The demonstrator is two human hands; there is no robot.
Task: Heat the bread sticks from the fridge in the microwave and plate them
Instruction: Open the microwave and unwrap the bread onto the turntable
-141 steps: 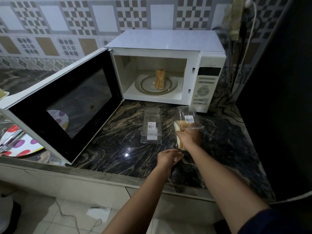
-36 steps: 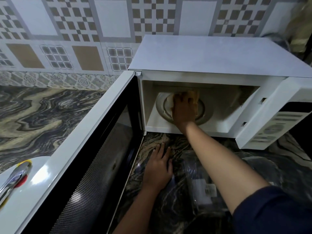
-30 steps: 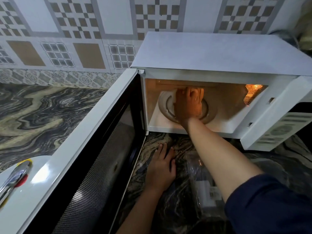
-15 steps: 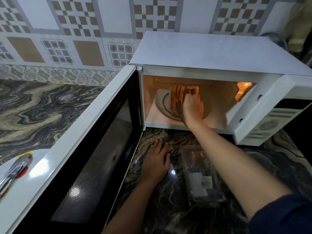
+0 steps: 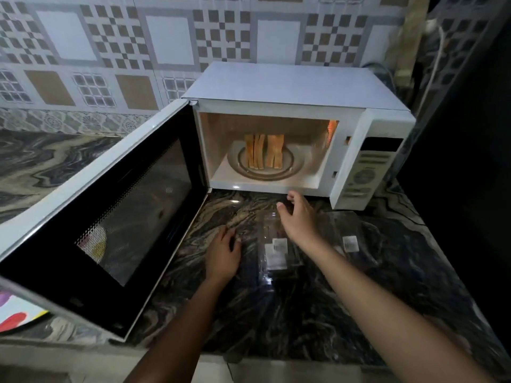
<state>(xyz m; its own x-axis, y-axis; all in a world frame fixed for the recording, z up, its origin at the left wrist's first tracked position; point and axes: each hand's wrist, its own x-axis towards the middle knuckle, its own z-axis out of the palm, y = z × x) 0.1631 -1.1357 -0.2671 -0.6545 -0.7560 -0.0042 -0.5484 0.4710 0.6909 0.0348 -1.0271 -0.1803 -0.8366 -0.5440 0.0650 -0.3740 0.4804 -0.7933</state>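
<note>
— Out of the oven has come the right hand [image 5: 300,217]. Half a second ago it was inside at the bread sticks; now it hangs just in front of the opening. The left one has not shifted.

— What's at the left edge?

— A plate with coloured spots [image 5: 16,316] peeks out low down, partly hidden behind the microwave door [image 5: 110,217], which stands swung wide open.

— And the left hand?

— The left hand [image 5: 222,254] lies palm down on the dark marbled tabletop [image 5: 304,313], just right of the door's lower edge. Its fingers are straight, so its grip is wide and holds nothing.

— Where are the bread sticks?

— The bread sticks [image 5: 264,154] lie inside the white microwave [image 5: 290,87] on the glass turntable [image 5: 293,164]. They are side by side in two small groups with a gap between them, running front to back. The cavity glows orange.

— The right hand's grip?

— Wide as well, with fingers loosely spread and nothing in them. It hovers over the far end of a clear plastic tray [image 5: 276,255] lying on the tabletop. Whether it touches the tray, I cannot tell.

— Further right?

— A crumpled clear wrapper [image 5: 349,241] with a white label lies just beside the tray. Behind it is the microwave's control panel [image 5: 367,167].
</note>
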